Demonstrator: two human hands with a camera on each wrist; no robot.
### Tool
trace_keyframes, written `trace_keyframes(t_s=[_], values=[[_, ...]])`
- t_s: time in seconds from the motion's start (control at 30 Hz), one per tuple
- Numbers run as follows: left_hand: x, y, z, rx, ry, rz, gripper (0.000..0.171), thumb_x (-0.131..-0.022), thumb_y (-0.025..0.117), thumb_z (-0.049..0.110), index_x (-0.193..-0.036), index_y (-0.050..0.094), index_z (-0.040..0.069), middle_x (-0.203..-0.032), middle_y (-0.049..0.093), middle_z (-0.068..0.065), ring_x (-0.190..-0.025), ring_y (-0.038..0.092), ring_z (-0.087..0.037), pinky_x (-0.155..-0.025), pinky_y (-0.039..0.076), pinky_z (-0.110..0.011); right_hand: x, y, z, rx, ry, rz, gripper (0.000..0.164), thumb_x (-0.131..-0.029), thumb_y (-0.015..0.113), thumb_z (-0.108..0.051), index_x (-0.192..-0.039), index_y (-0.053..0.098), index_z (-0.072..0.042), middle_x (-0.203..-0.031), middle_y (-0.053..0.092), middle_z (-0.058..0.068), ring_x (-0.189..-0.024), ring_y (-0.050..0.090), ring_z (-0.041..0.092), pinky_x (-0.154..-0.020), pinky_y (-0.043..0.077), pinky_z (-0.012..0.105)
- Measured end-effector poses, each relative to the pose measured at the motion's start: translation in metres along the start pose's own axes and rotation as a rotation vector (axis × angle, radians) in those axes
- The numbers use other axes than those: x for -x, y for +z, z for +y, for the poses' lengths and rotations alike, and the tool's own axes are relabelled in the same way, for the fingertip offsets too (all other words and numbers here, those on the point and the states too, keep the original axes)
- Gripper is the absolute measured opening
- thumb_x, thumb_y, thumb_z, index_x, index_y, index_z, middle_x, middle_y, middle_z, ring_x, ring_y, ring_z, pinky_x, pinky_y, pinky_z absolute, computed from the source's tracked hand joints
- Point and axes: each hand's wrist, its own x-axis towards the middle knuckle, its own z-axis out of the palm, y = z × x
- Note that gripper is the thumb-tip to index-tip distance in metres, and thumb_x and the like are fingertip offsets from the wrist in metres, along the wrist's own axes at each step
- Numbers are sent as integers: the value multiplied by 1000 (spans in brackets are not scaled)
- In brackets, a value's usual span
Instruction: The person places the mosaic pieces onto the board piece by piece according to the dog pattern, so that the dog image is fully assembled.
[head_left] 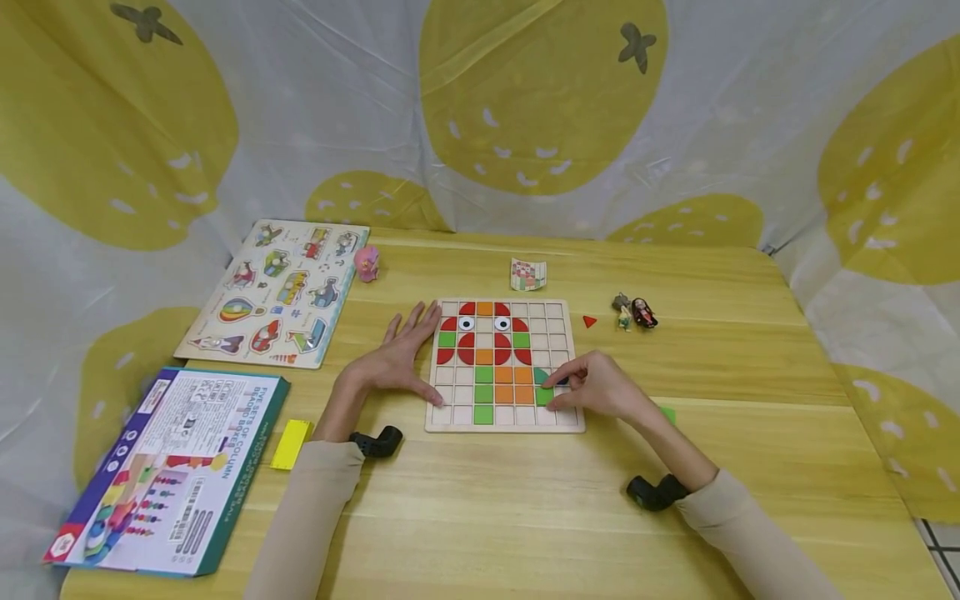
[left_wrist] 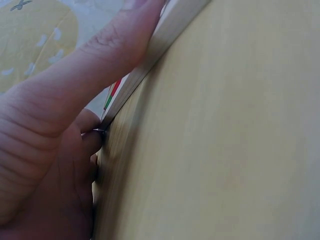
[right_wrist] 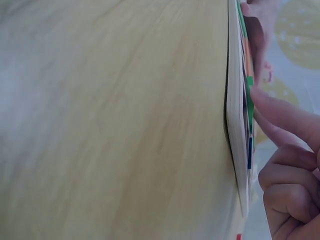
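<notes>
A square wooden grid board point(head_left: 557, 310) lies on the table, its cells partly filled with red, orange and green tiles and two round eye pieces. My left hand point(head_left: 397, 358) rests spread along the board's left side, thumb on the near left corner. With thumb and index finger, my right hand point(head_left: 600, 385) pinches a green tile point(head_left: 543, 397) at the board's right part. In the right wrist view, that green tile point(right_wrist: 250, 102) sits slightly raised above the board's edge. Just above it is a darker green curved piece point(head_left: 541, 377). A dark blue piece point(head_left: 562, 382) is partly hidden by my right fingers.
A pattern card point(head_left: 528, 274) lies behind the board. To the right are a red triangle point(head_left: 589, 321) and small figurines point(head_left: 643, 313). At left lie a picture puzzle point(head_left: 255, 287), a pink toy point(head_left: 367, 263), a box point(head_left: 180, 475) and a yellow block point(head_left: 292, 444). A green piece point(head_left: 668, 413) peeks from behind my right forearm.
</notes>
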Motion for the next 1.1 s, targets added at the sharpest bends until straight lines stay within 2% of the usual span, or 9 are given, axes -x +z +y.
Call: trace_keyframes(t_s=[0.3, 0.43, 0.53, 0.67, 0.73, 0.93, 1.1], values=[[1, -1, 0, -1, -1, -1, 145, -53, 87, 60, -156, -3, 11, -164, -12, -8, -151, -15, -29, -121, -12, -55, -5, 2, -1, 3, -32, 9, 19, -71, 85, -14, -89, 78, -13, -56, 38, -3, -52, 31, 10, -48, 22, 18], [1, -1, -1, -1, -4, -5, 145, -53, 87, 60, -156, -4, 12, -164, -12, -8, -151, -15, -29, -121, -12, -55, -8, -2, -1, 18, -37, -15, 22, -73, 84, -20, -93, 78, -14, -58, 39, -3, -54, 33, 10, -48, 23, 19], [0, 0, -1, 1, -1, -6, 145, -54, 86, 60, -156, -4, 12, -164, -12, -8, -151, -16, -30, -120, -12, -56, -13, -15, 1, 49, -13, 73, 24, -77, 82, -25, -98, 77, -16, -58, 40, -4, -53, 34, 11, -47, 24, 20], [1, -1, -1, 7, -1, -8, 144, -55, 86, 59, -156, -5, 12, -164, -12, -8, -151, -16, -31, -120, -12, -57, -22, -39, 10, 111, 30, 319, 26, -81, 77, -20, -105, 75, -11, -55, 41, -3, -48, 34, 12, -44, 26, 22], [1, -1, 0, 5, -7, -11, 144, -55, 86, 59, -156, -5, 12, -164, -12, -8, -151, -16, -30, -120, -12, -56, -26, -48, 15, 141, 48, 393, 27, -82, 77, -16, -108, 74, -8, -53, 43, -1, -46, 35, 13, -44, 27, 23], [1, -1, 0, 2, -1, -11, 143, -55, 86, 59, -156, -4, 12, -164, -12, -8, -151, -15, -30, -120, -11, -56, -35, -59, 25, 206, 78, 447, 27, -79, 78, -12, -105, 75, -5, -58, 54, 3, -52, 45, 15, -47, 34, 25], [1, -1, 1, 0, 0, -11, 144, -55, 86, 59, -156, -5, 11, -164, -12, -9, -151, -15, -31, -120, -11, -56, -40, -60, 26, 214, 92, 472, 25, -78, 80, -15, -101, 76, -6, -60, 55, 4, -53, 45, 16, -49, 34, 27]])
